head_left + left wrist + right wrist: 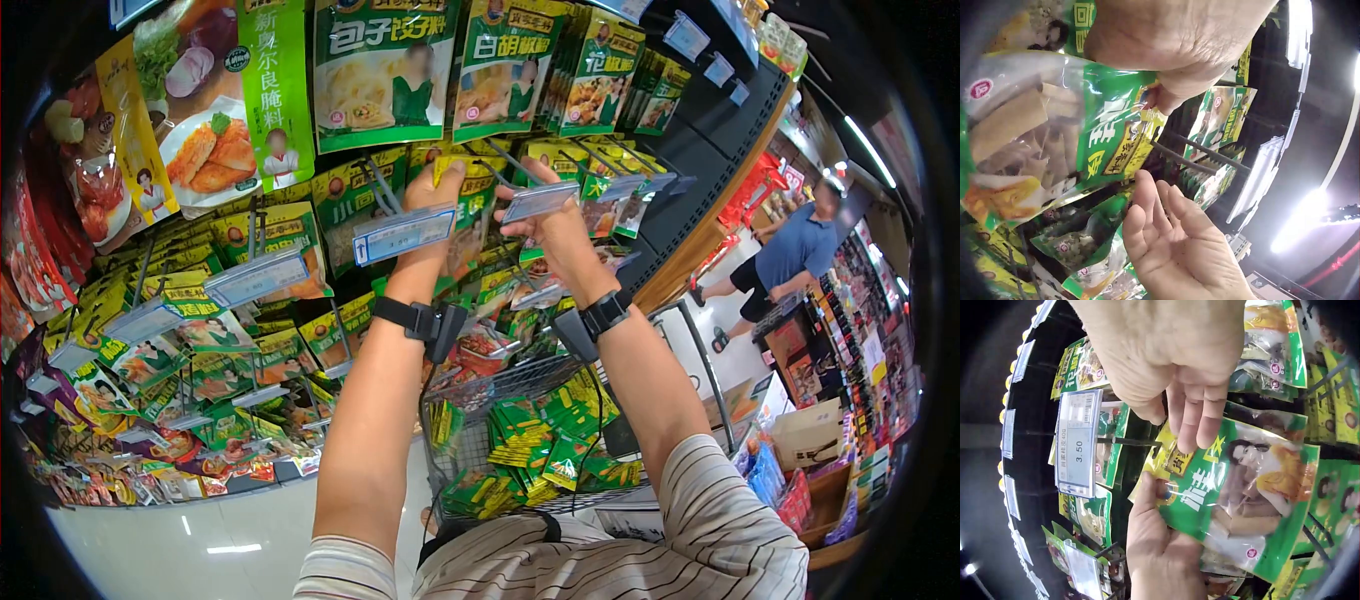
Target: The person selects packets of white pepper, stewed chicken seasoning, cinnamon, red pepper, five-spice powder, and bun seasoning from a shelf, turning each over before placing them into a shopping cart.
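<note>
My left hand [424,192] pinches the top edge of a green-and-yellow packet of cinnamon bark [1235,512]. The bark pieces show through the packet's clear front. In the right wrist view the left thumb [1145,490] lies on the yellow header. My right hand [563,232] is beside it, fingers extended and slightly bent, palm facing the packet, with nothing in its grasp. Its fingertips come right at the header's edge in the right wrist view. A metal display hook [1125,441] with a price tag [1077,447] ends by the packet's top.
Hanging seasoning packets [385,75] fill the shelf above and around my hands. More price tags [405,237] stick out on hooks. Below my arms is a wire shopping cart [480,390] holding many small packets [520,435]. A person [800,250] stands in the aisle at right.
</note>
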`<state>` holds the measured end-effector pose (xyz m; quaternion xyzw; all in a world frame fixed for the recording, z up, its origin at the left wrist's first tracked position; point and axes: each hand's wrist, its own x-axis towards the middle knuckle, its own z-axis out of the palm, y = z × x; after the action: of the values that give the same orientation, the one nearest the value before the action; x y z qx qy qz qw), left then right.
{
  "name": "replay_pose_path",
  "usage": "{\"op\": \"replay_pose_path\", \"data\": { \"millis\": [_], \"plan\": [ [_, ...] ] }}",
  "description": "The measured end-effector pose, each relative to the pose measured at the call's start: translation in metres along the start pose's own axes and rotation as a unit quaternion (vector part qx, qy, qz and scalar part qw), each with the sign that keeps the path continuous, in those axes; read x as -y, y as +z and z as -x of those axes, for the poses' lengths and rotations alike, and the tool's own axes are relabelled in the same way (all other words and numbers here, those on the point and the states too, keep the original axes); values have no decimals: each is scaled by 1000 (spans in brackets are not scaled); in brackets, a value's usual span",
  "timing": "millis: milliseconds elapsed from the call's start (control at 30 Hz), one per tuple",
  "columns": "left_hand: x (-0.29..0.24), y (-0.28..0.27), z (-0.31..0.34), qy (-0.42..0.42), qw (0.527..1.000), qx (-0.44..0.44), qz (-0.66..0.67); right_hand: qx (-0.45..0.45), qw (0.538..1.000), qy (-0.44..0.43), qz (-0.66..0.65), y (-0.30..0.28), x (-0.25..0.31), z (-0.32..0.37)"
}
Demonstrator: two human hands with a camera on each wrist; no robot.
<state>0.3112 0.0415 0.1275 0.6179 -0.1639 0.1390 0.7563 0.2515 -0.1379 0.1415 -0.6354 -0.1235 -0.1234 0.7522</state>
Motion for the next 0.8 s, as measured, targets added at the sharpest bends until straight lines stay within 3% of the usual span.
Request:
{"op": "replay_pose_path", "data": {
  "millis": [133,233,300,367,467,500,600,633,733,800],
  "plan": [
    [-11,0,-5,-31,994,-21,-100,12,999,42,11,-2,-10,1],
    [-30,5,-4,-119,975,-35,-187,-2,995,94,34,8,-10,1],
    [-20,7,-8,-66,970,-44,-230,-11,986,155,67,12,-8,-4],
    [-14,3,-10,-35,953,-23,-299,5,981,155,114,15,-3,-6],
    [7,2,-5,34,937,-120,-327,-3,975,146,165,18,-8,-12],
    [-2,1,4,19,939,-103,-328,-11,973,143,182,19,-11,-16],
    [-6,-3,35,215,909,-166,-315,3,969,138,205,17,-12,-27],
    [-10,-3,44,174,929,-147,-291,14,969,138,207,17,-13,-30],
    [-6,-12,50,215,909,-41,-356,43,982,118,139,3,-40,-47],
    [-4,-11,47,171,919,24,-355,51,978,127,159,3,-43,-53]
  ]
}}
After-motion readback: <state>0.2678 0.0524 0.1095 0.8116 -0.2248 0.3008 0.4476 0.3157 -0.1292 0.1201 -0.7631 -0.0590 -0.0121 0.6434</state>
